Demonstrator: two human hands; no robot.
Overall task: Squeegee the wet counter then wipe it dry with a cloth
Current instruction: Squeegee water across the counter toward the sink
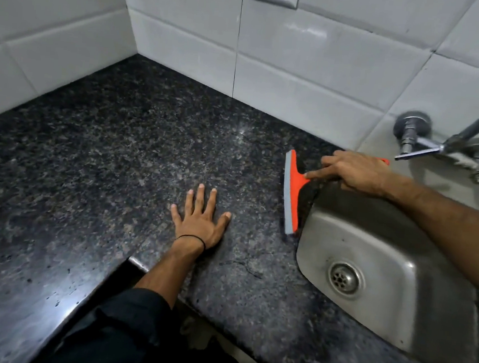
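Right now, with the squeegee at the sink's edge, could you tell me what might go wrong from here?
1. The squeegee blade's near end sits at the sink rim; pushed further, it may drop over the edge and skip.
2. The left grip lies flat on the counter, likely in the path of the next stroke, so a streak could be left there.
3. No cloth is in view, so drying may stall.

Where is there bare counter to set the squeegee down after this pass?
Widest bare stretch: counter from the left hand back to the tiled wall corner. A smaller strip lies at the front edge between the left forearm and the sink. Crowded at the sink's back-left rim, where the right hand holds the squeegee near the tap.
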